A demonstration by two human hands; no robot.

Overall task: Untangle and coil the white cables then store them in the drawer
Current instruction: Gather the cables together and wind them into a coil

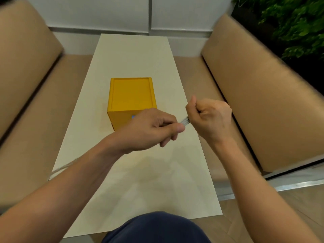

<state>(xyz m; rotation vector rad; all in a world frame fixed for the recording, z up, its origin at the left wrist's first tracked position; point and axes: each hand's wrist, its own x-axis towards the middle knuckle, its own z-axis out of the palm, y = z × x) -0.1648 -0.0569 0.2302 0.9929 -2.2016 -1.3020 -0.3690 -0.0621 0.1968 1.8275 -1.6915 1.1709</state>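
- L hand (149,130) & R hand (208,118) are raised over a long pale counter (133,55), close together but not touching, at approx. 5 o'clock from the box.
- White cables (185,122): a short bundle of several strands spans the gap between the hands, held in the air above the counter. Not in any drawer.
- L fingers (169,120) are curled, w/ the thumb pressed on the bundle's near end in a tight pinch.
- R fingers (190,111) are closed into a fist round the bundle's other end. The rest of the cable inside the fist can't be seen.
- Yellow drawer box (131,95) stands mid-counter, at 12 o'clock from the L hand. Its top is a shallow recessed panel.
- A seam crosses the box front and the drawer fronts sit flush, i.e. closed, so contents can't be seen.
- Small blue knob (133,117) on the box front is partly hidden by the L hand.
- Pale cord (61,168), blurred, lies at the counter's edge at 8 o'clock and passes behind the L forearm.
- Tan padded benches flank the counter at 9 o'clock (26,67) & 3 o'clock (254,102).
- Green plant (289,23) is at 1 o'clock.
- Navy-clad knee (157,228) is at 6 o'clock.
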